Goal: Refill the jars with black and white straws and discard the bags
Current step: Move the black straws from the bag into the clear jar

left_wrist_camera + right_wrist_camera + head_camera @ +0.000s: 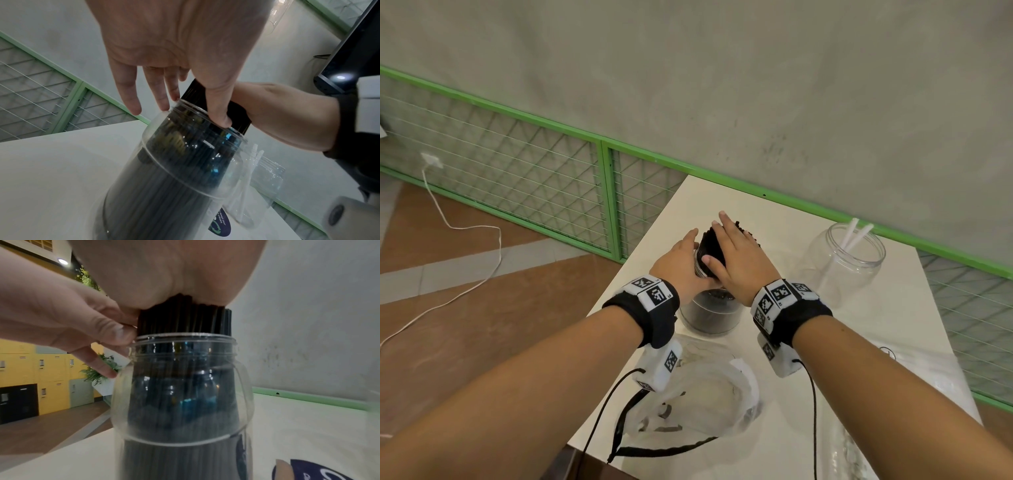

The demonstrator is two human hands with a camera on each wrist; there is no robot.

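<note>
The bundle of black straws (710,246) is seen standing on end in the clear plastic jar (710,317), long axis near upright and leaning slightly away from the person, with the upper ends projecting above the jar mouth. The jar is set on the white bench (876,329), directly ahead of both wrists and between them. The right hand (739,255) is laid flat over the straw tops, fingers straight and pointing away, palm pressed down on the ends; nothing is gripped by it. The left hand (681,262) is held against the left side of the jar neck, thumb pressed to the straws just above the rim, fingers relaxed and extended along the far side, so the jar is steadied rather than clasped. Both hands are about equally near the bundle. The next move is judged to run down the straws' axis. To the right, apart from it, a second clear jar (842,267) with a few white straws (858,233) is seen; emptied plastic bags (705,387) are left on the bench near the person.
</note>
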